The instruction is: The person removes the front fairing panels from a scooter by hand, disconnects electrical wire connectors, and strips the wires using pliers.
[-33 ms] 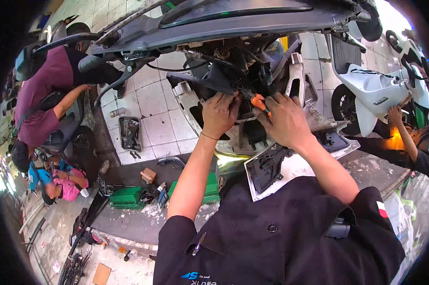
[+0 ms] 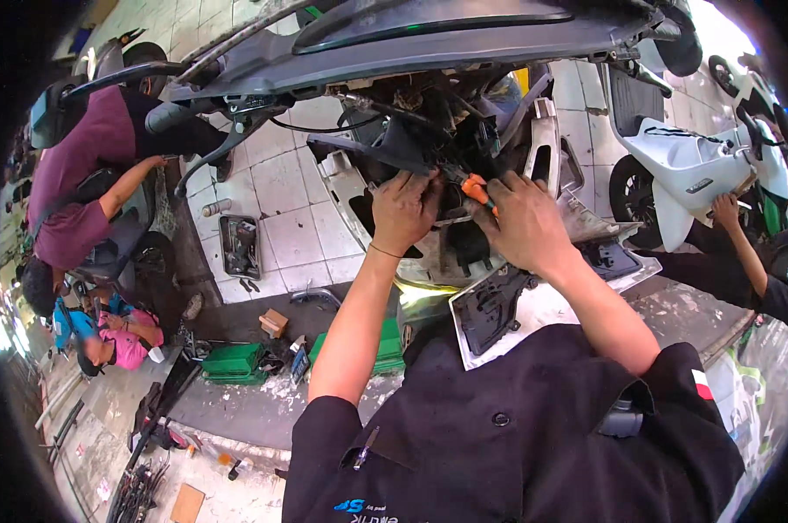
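In front of me is the opened front of a scooter, its dark handlebar cover (image 2: 429,50) spanning the top. My right hand (image 2: 529,218) is closed round pliers with orange handles (image 2: 476,186). Their jaws point up and left into a dark tangle of cables and parts. Beside the jaws, my left hand (image 2: 402,209) has its fingers bent and pressed together at the lower edge of a dark panel (image 2: 402,146). Whatever lies between those fingers is hidden. Pale, worn body panels (image 2: 544,144) flank the opening on both sides.
On the floor tiles at left lies a tray of tools (image 2: 239,244) next to a spray can (image 2: 216,207). Green boxes (image 2: 234,362) and a small brown box (image 2: 272,322) sit nearer me. A white scooter (image 2: 686,166) stands at right. Other people work at both sides.
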`<state>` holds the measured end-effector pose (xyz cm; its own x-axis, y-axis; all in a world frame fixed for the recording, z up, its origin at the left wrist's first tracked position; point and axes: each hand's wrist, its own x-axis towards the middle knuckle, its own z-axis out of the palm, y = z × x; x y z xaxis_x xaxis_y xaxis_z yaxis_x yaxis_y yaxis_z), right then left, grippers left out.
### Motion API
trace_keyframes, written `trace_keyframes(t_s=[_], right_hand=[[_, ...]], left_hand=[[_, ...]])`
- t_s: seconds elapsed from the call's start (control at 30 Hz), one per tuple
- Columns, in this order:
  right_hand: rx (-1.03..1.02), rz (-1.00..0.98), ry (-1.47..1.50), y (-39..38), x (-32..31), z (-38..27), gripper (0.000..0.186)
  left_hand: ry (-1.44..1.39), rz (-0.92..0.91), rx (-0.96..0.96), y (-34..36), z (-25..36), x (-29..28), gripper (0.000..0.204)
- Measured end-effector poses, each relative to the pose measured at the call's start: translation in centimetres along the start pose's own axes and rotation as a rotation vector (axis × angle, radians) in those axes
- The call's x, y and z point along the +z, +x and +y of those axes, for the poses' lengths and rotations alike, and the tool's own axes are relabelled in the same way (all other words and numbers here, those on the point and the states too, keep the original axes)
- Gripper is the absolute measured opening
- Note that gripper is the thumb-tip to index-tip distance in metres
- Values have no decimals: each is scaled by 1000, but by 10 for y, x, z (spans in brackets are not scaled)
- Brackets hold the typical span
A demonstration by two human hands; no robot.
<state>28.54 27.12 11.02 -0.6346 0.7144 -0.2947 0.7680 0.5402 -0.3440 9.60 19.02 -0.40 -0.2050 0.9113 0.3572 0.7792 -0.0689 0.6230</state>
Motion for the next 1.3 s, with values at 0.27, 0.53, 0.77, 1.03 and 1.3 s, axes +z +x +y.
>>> trace_keyframes(t_s=[0.27,0.53,0.77,1.03,1.3], right_hand=[[79,-43,190,-7,5,2,31],[97,158,274,-21,20,-4,27],[130,196,354,-22,24,-6,22],[66,454,308,-26,-89,33,19],[-186,-291,424,-91,-55,65,30]], left_hand=[[-5,4,104,2,-5,1,19],[-20,-4,60,2,-4,2,18],[-61,-8,93,2,-7,3,17],[-103,-53,78,3,-4,-4,11],[-20,-14,48,0,-4,2,10]])
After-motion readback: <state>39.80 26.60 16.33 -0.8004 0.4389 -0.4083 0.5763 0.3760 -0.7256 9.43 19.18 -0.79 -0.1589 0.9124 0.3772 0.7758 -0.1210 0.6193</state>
